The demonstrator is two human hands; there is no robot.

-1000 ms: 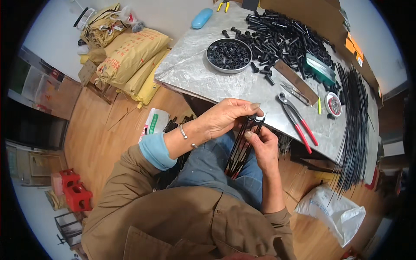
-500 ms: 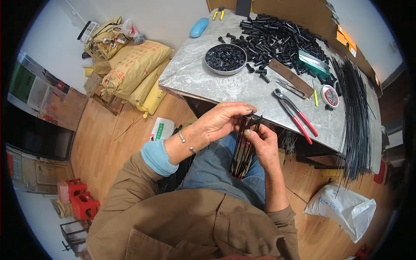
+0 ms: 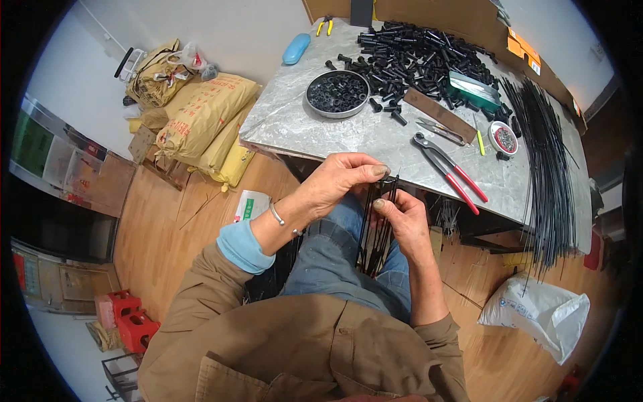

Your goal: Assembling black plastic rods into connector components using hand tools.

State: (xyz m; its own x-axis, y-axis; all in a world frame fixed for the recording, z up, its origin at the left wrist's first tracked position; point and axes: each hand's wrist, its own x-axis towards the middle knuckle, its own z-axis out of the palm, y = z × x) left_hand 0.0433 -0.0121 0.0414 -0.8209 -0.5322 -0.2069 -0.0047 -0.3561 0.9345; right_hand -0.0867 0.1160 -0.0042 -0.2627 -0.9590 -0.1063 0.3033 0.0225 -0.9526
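Above my lap I hold a bundle of thin black rods (image 3: pixel 375 234) upright between both hands, close to the table's front edge. At its top end, the thumb and fingers of my left hand (image 3: pixel 343 179) are pinched together; a small dark part seems to sit there, but the fingers mostly cover it. Lower down, my right hand (image 3: pixel 406 224) grips the rods from the right, thumb across the front. The rods hang down between my knees. Their exact kind cannot be made out.
On the grey table (image 3: pixel 281 124) lie a heap of black bolt-like pieces (image 3: pixel 429 60), a round tin of black rings (image 3: pixel 337 94), red-handled pincers (image 3: pixel 455 175), scissors (image 3: pixel 442 132), a brown bar (image 3: pixel 439 114) and long black rods (image 3: pixel 546 174). Stuffed sacks (image 3: pixel 207 117) stand left; a white bag (image 3: pixel 532 311) right.
The view has shifted slightly, so the table's things appear a little further left. Both hands keep their hold on the rods; my left fingers have moved only slightly at the top end.
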